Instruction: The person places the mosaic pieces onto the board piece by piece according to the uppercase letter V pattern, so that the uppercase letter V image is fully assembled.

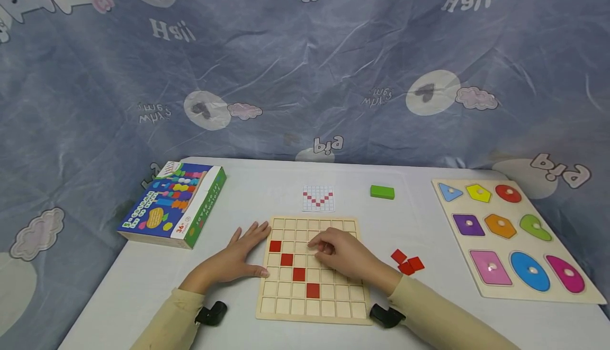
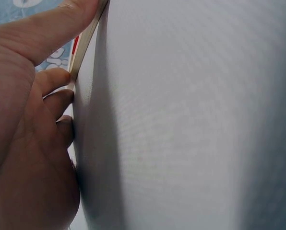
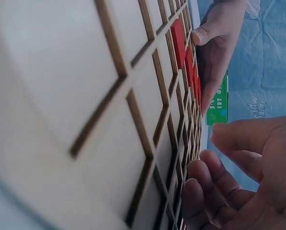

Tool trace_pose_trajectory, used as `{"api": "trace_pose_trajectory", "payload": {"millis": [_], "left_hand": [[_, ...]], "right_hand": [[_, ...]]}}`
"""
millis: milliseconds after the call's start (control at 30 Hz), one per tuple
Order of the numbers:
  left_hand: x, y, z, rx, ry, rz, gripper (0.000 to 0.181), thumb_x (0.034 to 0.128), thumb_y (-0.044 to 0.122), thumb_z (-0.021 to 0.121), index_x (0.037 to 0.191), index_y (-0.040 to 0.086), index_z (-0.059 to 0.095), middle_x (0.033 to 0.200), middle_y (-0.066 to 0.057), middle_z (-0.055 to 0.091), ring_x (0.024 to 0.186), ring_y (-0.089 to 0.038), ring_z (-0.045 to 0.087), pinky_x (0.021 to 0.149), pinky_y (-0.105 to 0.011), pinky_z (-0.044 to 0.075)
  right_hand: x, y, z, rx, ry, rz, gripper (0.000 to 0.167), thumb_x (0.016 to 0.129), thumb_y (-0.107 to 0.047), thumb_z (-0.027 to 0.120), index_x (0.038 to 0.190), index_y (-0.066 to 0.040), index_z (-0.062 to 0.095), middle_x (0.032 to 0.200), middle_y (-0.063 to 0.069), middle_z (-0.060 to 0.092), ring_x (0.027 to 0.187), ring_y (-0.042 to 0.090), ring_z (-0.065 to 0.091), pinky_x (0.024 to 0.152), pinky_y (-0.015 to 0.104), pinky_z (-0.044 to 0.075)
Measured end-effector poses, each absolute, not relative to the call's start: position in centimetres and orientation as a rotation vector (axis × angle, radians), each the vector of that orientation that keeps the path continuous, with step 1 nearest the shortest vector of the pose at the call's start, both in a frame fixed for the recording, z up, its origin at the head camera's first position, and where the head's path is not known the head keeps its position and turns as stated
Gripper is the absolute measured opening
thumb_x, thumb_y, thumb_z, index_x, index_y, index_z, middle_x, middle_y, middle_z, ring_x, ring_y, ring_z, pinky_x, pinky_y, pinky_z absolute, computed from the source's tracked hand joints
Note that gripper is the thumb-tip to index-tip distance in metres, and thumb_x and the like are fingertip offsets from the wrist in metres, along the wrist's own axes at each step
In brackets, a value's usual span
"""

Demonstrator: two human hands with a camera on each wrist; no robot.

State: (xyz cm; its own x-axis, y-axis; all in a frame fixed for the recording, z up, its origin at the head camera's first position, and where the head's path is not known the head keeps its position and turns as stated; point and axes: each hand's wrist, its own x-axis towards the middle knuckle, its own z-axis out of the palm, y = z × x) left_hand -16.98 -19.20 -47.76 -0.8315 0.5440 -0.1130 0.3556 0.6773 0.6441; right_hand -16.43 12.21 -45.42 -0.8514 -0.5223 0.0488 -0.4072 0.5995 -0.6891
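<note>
Broadly, a creased blue-grey sheet [image 1: 295, 59] printed with cartoon figures, clouds and lettering fills the background, and a white bench [image 1: 257, 191] stretches out in front of it. At the far right of the bench lies a cream puzzle board [image 1: 592, 297] carrying nine coloured, knobbed shapes. Nearer the middle, between the person's arms, lies a square, pale wooden grid board [image 1: 298, 306], and well apart to its left is a blue and green printed cardboard box [image 1: 171, 202].

The left hand [image 1: 233, 260], out of a beige sleeve [image 1: 169, 313], is spread at the grid board's left edge, thumb and fingertips touching the rim; its fingers are released. The right hand [image 1: 345, 253] is above the grid with its fingers bent; whether they grasp anything I cannot tell.

Just beyond the far edge of the grid board is a white square card [image 1: 318, 198] with a red V pattern, and to its right a green rectangular block [image 1: 382, 192]. Smallest are the flat red square tiles [image 1: 298, 274]: four sit in cells of the grid board, stepping diagonally from its left column towards the near middle, and others lie bunched on the bench near its right edge
</note>
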Motion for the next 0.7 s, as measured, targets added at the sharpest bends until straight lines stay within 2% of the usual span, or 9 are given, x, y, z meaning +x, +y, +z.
{"api": "trace_pose_trajectory", "payload": {"millis": [467,700], "left_hand": [[-16.9,-19.3,-47.7,0.716,2.595,0.908,0.106,0.0806,0.045,0.084,0.162,0.008,0.026,0.169,-0.011,0.016,0.156,-0.036,0.004,0.123,-0.059,-0.007],[-16.9,-19.3,-47.7,0.709,2.587,0.916,0.105,0.0815,0.044,0.084,0.162,0.009,0.026,0.17,-0.01,0.016,0.156,-0.035,0.003,0.123,-0.058,-0.008]], "right_hand": [[-15.0,15.3,-45.2,-0.733,2.67,-1.116,0.018,0.093,-0.011,0.072,0.109,-0.017,0.074,0.088,-0.012,0.059,0.08,0.006,0.055,0.073,0.024,0.051],[-14.5,17.2,-45.3,-0.701,2.675,-1.159,0.017,0.093,-0.011,0.072,0.108,-0.018,0.074,0.088,-0.011,0.059,0.08,0.008,0.056,0.072,0.023,0.051]]}}
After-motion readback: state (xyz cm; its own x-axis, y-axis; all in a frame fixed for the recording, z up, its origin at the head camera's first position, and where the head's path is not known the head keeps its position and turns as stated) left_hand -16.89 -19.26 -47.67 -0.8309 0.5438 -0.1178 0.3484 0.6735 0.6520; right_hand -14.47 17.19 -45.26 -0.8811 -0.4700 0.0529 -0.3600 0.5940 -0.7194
